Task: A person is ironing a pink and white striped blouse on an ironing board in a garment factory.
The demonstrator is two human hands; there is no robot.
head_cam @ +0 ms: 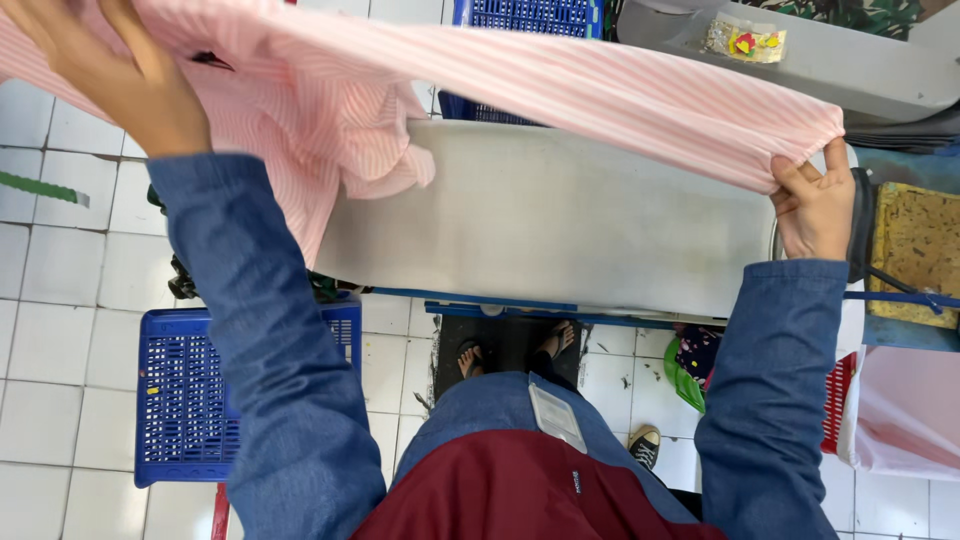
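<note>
I hold a pink-and-white striped garment (560,85) stretched in the air above a grey ironing board (560,225). My left hand (120,75), raised at the upper left, grips one end of the cloth. At the right, my right hand (815,205) pinches the other end, a narrow sleeve-like part, just above the board's right end. The bulk of the garment hangs in folds at the left, over the board's left end. Both my arms wear blue denim sleeves.
A blue plastic crate (180,400) stands on the white tiled floor at the lower left; another blue crate (525,15) is beyond the board. A grey shelf (850,65) holds a small packet. A yellowed pad (915,250) lies at the right. Pink cloth (905,415) sits at the lower right.
</note>
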